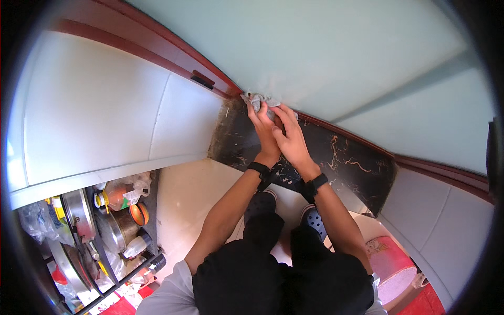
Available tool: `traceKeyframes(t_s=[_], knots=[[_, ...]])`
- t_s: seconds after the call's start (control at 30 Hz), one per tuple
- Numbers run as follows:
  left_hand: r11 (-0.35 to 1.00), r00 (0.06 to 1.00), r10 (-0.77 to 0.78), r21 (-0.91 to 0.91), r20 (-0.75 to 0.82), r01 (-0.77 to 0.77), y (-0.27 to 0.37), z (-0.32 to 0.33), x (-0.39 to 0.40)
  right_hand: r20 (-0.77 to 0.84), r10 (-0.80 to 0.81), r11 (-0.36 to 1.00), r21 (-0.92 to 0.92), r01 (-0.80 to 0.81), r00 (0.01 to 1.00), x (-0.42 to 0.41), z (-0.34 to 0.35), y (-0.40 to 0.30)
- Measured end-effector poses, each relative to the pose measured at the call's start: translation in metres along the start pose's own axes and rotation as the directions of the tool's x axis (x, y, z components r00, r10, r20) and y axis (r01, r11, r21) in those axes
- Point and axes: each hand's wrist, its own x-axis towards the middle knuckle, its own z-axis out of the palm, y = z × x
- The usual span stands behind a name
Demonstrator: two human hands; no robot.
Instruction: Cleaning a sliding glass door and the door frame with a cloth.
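A crumpled grey cloth (258, 101) is pressed into the low corner where a pale green door panel (338, 59) meets its red-brown frame (346, 132). My left hand (263, 132) grips the cloth, fingers pointing up toward the panel. Close against it, my right hand (291, 136) also has its fingers on the cloth, part of which shows beside its fingertips. The palms hide much of the cloth. Beneath both hands lies a black marble-patterned threshold slab (350, 157) with orange-gold veins.
On the left, a dark rack (108, 256) holds pans, bottles and plastic bags beside a white tiled wall (98, 102). A pink round container (390, 267) stands at lower right. My clog-shod foot (313, 220) is on the pale floor (185, 197). A dark latch (202, 80) sits on the left frame.
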Motion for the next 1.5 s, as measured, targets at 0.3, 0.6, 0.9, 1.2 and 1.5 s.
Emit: traceKeyframes(t_s=[0.3, 0.6, 0.9, 1.2, 1.5], knots=[[0.991, 0.959, -0.118, -0.029, 0.259, 0.130, 0.027, -0.047, 0.034, -0.013, 0.012, 1.000, 0.011, -0.012, 1.000, 0.018, 0.000, -0.020], [0.973, 0.971, 0.224, -0.030, -0.089, -0.227, 0.190, -0.102, 0.123, -0.074, -0.424, 0.896, 0.110, 0.429, 0.903, 0.015, -0.065, -0.201], [0.860, 0.832, 0.510, 0.103, -0.220, -0.500, 0.269, -0.135, 0.183, -0.218, -0.638, 0.729, 0.137, 0.670, 0.739, -0.001, -0.096, -0.270], [0.819, 0.811, 0.574, 0.115, -0.114, -0.563, 0.233, -0.091, 0.177, -0.286, -0.685, 0.722, -0.137, 0.679, 0.671, 0.023, -0.093, -0.233], [0.701, 0.702, 0.708, 0.205, -0.077, -0.683, 0.159, -0.050, 0.140, -0.374, -0.557, 0.830, -0.279, 0.483, 0.741, 0.009, -0.037, -0.162]])
